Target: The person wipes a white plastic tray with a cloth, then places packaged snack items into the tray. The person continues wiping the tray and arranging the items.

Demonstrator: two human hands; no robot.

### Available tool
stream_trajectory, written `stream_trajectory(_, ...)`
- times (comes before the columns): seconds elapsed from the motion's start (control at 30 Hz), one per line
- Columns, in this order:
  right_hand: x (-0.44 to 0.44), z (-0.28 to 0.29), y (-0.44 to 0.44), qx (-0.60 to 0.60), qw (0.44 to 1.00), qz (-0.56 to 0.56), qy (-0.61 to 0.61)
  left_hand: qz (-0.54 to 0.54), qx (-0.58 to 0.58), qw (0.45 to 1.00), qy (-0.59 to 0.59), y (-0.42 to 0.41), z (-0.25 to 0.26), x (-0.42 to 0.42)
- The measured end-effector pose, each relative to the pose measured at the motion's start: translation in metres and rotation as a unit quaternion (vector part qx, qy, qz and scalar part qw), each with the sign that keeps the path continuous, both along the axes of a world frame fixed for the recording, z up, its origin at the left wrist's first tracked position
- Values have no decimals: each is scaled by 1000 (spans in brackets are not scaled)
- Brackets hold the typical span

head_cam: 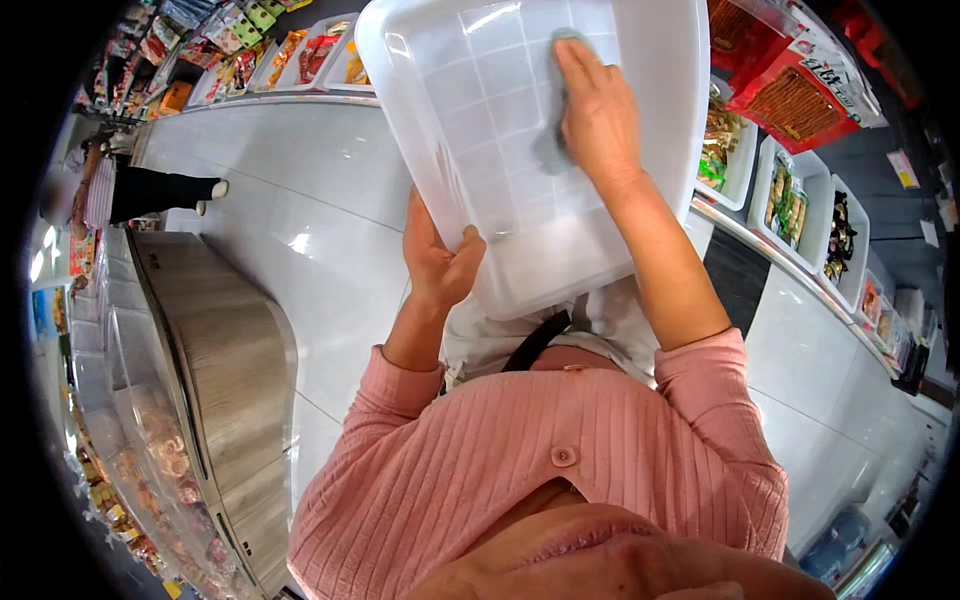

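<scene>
A translucent white plastic bin (502,112) with a grid pattern on its base is held tilted in front of me, its lower edge close to my waist. My left hand (446,259) grips the bin's near left rim, the thumb over the edge. Inside the bin, my right hand (600,112) presses a grey-green cloth (555,150) flat against the base, fingers pointing away from me. Part of the cloth is hidden beneath that hand.
Shelves with white trays (814,255) of packaged snacks run along the right, a red snack bag (802,97) above them. More trays (330,56) stand at the upper left. A wood-panelled counter (217,360) is on the left, and a person (150,191) stands beyond it.
</scene>
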State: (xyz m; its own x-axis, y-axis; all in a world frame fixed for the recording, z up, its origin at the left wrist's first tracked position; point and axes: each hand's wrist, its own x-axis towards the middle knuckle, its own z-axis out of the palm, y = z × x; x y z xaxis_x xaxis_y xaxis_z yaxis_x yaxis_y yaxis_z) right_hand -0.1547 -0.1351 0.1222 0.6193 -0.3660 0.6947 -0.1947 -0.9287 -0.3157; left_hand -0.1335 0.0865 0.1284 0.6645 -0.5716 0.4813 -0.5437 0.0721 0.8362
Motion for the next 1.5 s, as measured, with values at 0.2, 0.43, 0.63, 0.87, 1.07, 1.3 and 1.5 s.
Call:
stream_trajectory(0.2,7,4,34,-27,999,40,3,-10,-24,999,43,-4,-3,0)
stream_trajectory(0.43,-3,-9,-7,-31,999,-14,27,6,11,1000,-22,-2,-3,3)
stream_trajectory(0.63,5,8,45,26,996,72,50,-6,-21,1000,12,-6,-2,0)
stream_trajectory(0.87,-15,-17,-10,18,999,33,18,-6,-21,999,38,-6,1,0)
stream_trajectory(1.07,-13,-24,13,27,999,32,-23,-23,-23,997,67,-8,2,4)
stream_trajectory(1.3,-19,-20,35,22,987,156,30,-11,-24,998,61,-5,1,4)
stream_trajectory(1.5,23,31,-20,85,991,-7,-100,-35,23,999,-4,0,-1,5)
